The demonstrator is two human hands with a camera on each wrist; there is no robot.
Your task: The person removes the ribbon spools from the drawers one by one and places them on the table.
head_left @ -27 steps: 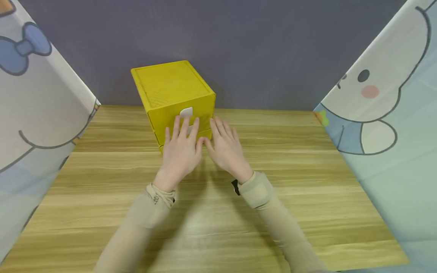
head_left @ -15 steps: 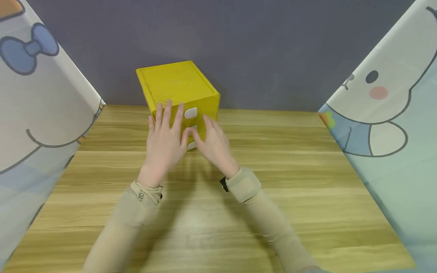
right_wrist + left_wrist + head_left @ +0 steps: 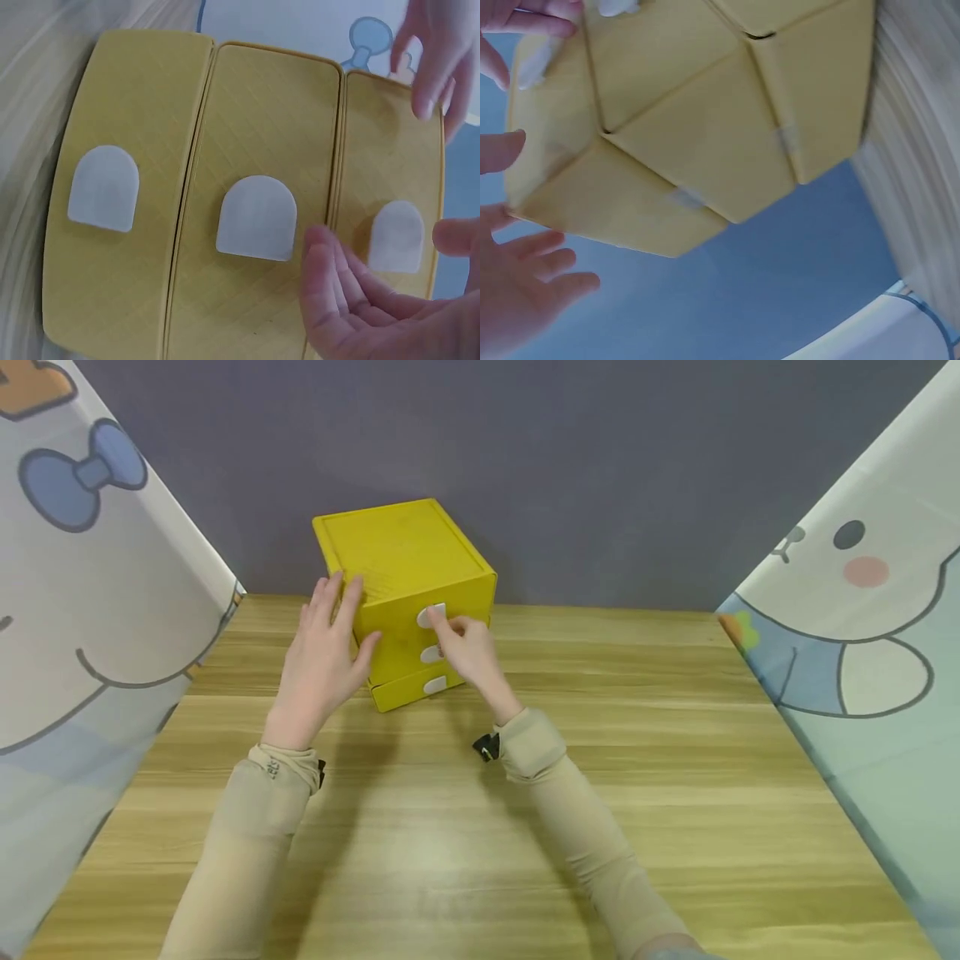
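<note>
A yellow storage box (image 3: pixel 405 552) with three stacked drawers, each with a white tab handle, stands at the back of the wooden table. My left hand (image 3: pixel 317 664) is at its upper left front edge, fingers extended, thumb spread toward the front face. My right hand (image 3: pixel 474 653) is at the front, its thumb overlapping the top drawer's handle (image 3: pixel 432 616) in the head view. In the right wrist view, thumb and loosely bent fingers stand apart on either side of the top handle (image 3: pixel 396 236). The middle handle (image 3: pixel 257 217) and bottom handle (image 3: pixel 103 187) are uncovered there. All drawers look closed.
The wooden table (image 3: pixel 637 777) stretches out around the box. A dark grey wall (image 3: pixel 600 485) rises right behind it. Cartoon-printed cloth panels flank the table at left (image 3: pixel 150 610) and right (image 3: pixel 885 652).
Both hands were close together before the box front. My left hand has moved left to the box's upper left edge, and my right hand has come to the top handle, its fingers bending.
</note>
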